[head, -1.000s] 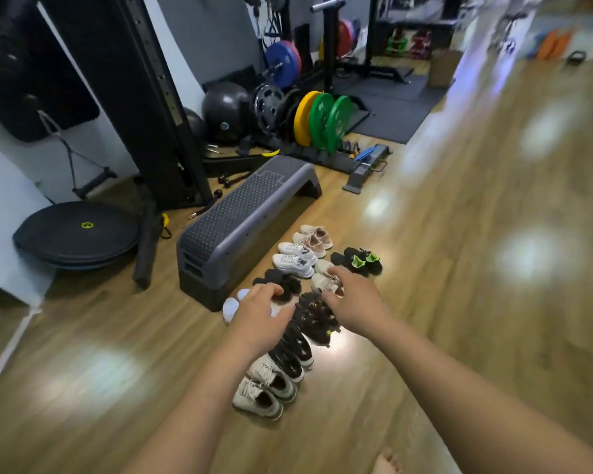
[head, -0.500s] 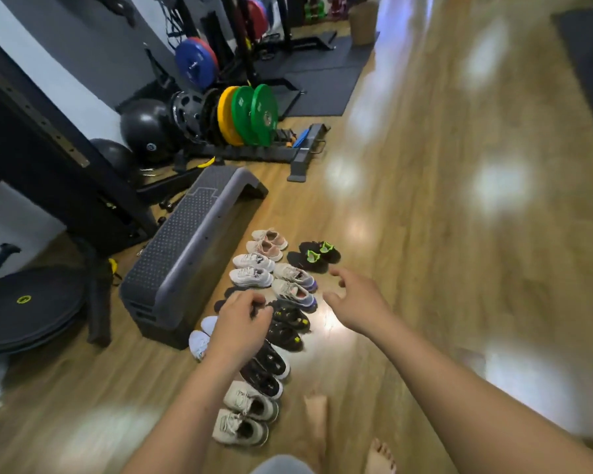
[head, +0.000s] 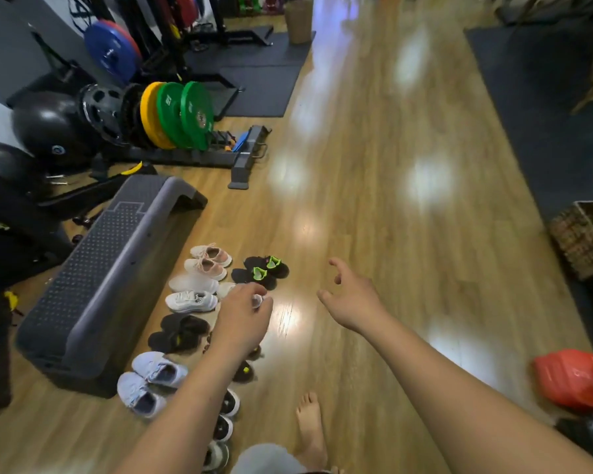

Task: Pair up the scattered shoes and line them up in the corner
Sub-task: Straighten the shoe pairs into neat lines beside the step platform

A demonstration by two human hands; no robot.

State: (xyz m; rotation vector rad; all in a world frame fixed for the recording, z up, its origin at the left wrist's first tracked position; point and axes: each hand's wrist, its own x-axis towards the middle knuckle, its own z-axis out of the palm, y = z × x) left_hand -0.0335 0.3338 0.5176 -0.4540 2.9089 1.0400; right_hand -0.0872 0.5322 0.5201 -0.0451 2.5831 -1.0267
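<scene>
**As shoes sit in 2 rows by the step, both hands hover above them**

While the left hand (head: 243, 313) hangs with its fingers curled downward over a pale shoe (head: 256, 300) in the outer row, whether it grips that shoe or only covers it cannot be told. The right hand (head: 353, 302) is well apart from it, fingers spread and loose, holding nothing, above the bare wooden floor (head: 391, 217). Dark shoes (head: 244, 371) of the outer row run under the left forearm, with a bare foot (head: 310, 429) near them. Just beyond the left hand lies a black pair with green insides (head: 261, 273). The inner row lies just beside a grey step platform (head: 107, 285): a pink pair (head: 209, 265) farthest, then a white pair (head: 190, 300), black slippers (head: 185, 328) and a pale lavender pair (head: 158, 371) nearest. Farther back, green and yellow weight plates (head: 178, 114) stand upright on a rack. At the right edge are a wicker basket (head: 586, 237) and a red bag (head: 575, 378).
</scene>
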